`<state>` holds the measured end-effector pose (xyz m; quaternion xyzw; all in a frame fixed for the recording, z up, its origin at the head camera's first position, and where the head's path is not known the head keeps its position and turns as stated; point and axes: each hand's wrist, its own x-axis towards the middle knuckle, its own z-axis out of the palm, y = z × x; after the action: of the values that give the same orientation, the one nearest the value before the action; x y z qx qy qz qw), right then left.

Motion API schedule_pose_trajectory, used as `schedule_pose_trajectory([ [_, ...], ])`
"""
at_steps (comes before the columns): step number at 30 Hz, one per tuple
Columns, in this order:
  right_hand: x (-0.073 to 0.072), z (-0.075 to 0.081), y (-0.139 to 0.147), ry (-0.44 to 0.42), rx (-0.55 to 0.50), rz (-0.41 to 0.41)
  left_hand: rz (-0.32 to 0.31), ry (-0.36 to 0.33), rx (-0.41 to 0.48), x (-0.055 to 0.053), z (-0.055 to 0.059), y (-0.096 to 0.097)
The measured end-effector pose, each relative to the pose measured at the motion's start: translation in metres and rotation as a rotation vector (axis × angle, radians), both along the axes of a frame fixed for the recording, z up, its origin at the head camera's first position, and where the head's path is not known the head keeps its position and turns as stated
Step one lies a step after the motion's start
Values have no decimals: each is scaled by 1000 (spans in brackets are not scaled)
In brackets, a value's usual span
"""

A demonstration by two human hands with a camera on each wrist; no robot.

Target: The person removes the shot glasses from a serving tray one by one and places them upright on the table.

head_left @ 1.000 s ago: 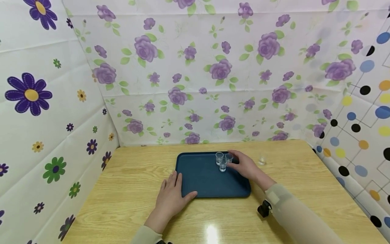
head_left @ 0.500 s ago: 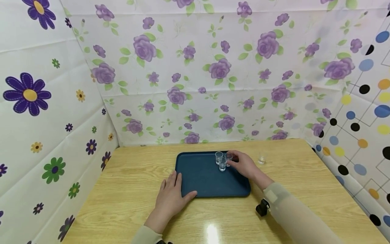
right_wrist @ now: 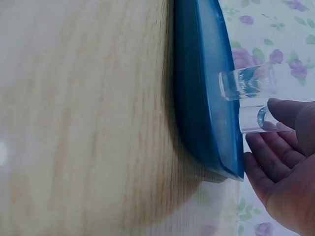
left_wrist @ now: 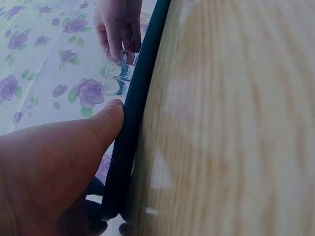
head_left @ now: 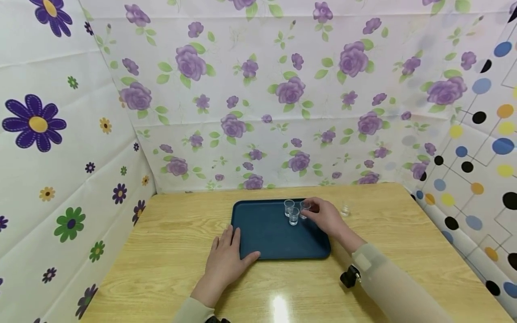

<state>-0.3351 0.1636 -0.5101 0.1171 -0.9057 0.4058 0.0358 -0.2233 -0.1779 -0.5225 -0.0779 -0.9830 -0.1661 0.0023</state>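
A dark blue tray (head_left: 266, 237) lies on the wooden table, bearing three small clear shot glasses near its back right part. My right hand (head_left: 326, 220) pinches the rightmost shot glass (head_left: 304, 207) between thumb and fingers; this held glass (right_wrist: 251, 119) appears upright at the tray in the right wrist view. Just left of it stand the front shot glass (head_left: 294, 217) and the back shot glass (head_left: 288, 207), close together. At the tray's front left corner rests my left hand (head_left: 226, 262), fingers straight along the left edge, its thumb (left_wrist: 110, 118) on the front rim.
Another small clear glass (head_left: 345, 210) stands on the table (head_left: 379, 224), right of the tray. Flowered cloth (head_left: 250, 98) hangs behind the table. A daisy-print cloth (head_left: 81, 148) is on the left, a dotted one (head_left: 480, 152) on the right.
My right hand has shifted slightly right with the shot glass, widening the gap to the other two on the tray. The left hand has stayed in place.
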Motion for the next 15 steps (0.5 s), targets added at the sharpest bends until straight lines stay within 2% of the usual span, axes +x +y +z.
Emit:
schedule_pose_trajectory([
  [15,29,10,36,-10,5,-40,-6,10,33,-1,-3,-1],
])
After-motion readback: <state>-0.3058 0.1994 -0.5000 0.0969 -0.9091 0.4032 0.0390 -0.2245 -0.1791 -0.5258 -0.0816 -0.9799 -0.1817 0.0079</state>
